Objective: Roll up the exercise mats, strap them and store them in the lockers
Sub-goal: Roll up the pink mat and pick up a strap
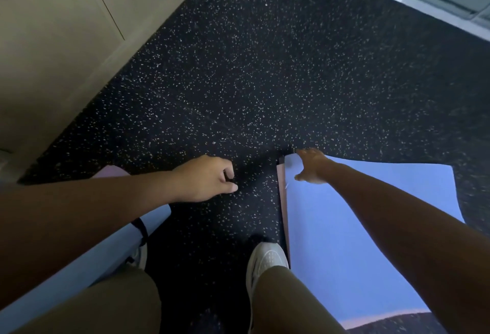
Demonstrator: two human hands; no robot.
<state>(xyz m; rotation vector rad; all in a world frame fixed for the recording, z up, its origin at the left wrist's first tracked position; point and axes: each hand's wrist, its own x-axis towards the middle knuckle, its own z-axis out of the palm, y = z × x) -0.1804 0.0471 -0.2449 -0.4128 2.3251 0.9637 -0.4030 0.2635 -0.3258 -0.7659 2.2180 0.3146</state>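
Left hand (205, 178): centre frame, fingers curled, holding nothing visible.
Right hand (313, 165): fingers spread, touching the blue mat (358, 227) corner.
Rolled mat (87, 256): lower left, strapped.

Black rubber floor (265, 68) flecked with white, a white sneaker (265, 259) planted on it, olive trousers (286, 304) above.

The floor (265, 68) is black rubber flecked with white. A blue mat (344, 241) lies unrolled on it at the lower right, its far corner lifted a little, a pinkish underside showing along its left edge. A rolled blue mat (111, 249) with a black strap (141, 227) lies at the lower left. Two white shoes (265, 256) stand between them. Pale lockers (53, 42) meet the floor's left edge.
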